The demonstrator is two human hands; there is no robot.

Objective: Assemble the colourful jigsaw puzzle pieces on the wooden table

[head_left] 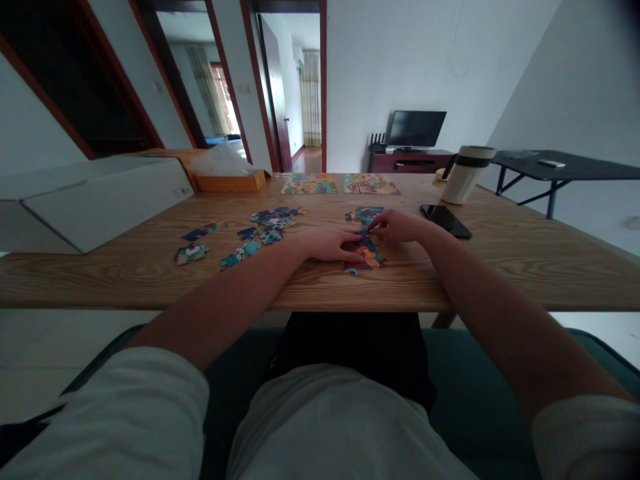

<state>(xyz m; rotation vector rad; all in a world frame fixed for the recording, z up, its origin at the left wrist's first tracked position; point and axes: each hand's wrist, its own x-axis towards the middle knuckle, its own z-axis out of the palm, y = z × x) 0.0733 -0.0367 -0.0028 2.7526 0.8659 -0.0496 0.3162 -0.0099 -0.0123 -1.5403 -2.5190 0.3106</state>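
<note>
On the wooden table in front of me lies a partly joined jigsaw puzzle [369, 256] in dark blue, red and orange. My left hand [333, 245] rests flat at its left side, fingers apart, thumb and fingertips on the pieces. From the right, my right hand [396, 225] reaches to the upper part of the puzzle, its fingers drawn together on a dark blue puzzle piece that they partly cover. More joined teal pieces [367, 215] lie just beyond the fingers. Left of my hands is a spread of loose puzzle pieces [273, 227], mostly blue and teal.
Small piece groups [191, 253] lie farther left, near a long white box [107, 200]. An orange box [230, 181] holds clear plastic. Two printed picture sheets [310, 183] lie at the back. A black phone [446, 221] and a white mug [467, 177] stand to the right.
</note>
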